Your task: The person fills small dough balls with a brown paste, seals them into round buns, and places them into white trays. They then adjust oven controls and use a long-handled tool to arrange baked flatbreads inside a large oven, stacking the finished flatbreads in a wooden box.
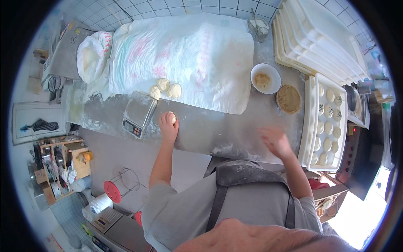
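Note:
My left hand (169, 126) is closed around a dough ball (172, 117) on the metal worktop (195, 132), just right of a digital scale (139, 115). Three more pieces of dough (163, 84) lie in a cluster beyond it, at the lower edge of a white plastic sheet (182, 56). Over the worktop at the right, my right hand (273, 140) is blurred, its fingers apart, with nothing seen in it. Further right, a white tray (309, 123) holds rows of round dough pieces, some topped with dark seeds.
A white bowl (266, 78) with brown residue stands beside a round dish of brown crumbs or seeds (288, 99). Stacked white trays (318, 41) rise at the back right. An open flour sack (91, 60) and a glass shaker (261, 34) stand at the back. Red-topped stools (112, 191) are below left.

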`<state>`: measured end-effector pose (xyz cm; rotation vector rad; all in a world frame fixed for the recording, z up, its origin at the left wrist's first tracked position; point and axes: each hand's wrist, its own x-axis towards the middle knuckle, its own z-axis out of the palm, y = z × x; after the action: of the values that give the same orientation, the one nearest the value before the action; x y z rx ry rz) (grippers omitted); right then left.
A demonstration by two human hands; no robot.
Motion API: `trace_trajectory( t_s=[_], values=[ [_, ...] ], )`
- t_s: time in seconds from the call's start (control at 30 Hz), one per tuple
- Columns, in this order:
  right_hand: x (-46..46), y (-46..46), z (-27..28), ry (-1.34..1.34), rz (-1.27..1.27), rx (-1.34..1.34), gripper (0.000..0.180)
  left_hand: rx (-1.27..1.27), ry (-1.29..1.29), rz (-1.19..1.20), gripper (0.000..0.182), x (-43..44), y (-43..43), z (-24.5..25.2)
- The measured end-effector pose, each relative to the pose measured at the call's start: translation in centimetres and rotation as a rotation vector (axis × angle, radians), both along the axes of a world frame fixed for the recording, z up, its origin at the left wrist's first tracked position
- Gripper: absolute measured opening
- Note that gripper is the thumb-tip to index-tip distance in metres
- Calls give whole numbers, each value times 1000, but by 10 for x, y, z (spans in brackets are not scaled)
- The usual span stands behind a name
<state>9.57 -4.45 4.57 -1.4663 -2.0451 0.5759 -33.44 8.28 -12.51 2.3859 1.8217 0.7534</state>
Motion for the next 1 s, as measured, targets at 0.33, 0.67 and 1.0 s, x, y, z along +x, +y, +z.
trace_trajectory(
  t_s=[0.33,0.67,1.0],
  values=[
    [-103,86,-29,615,-75,-607,26,-30,-241,-554,60,132,-11,104],
    [-30,101,-46,426,-356,-464,19,-214,-328,-510,58,251,2,102],
    [12,92,-43,313,-374,-276,18,-275,-167,-690,45,283,33,70]
  ],
)
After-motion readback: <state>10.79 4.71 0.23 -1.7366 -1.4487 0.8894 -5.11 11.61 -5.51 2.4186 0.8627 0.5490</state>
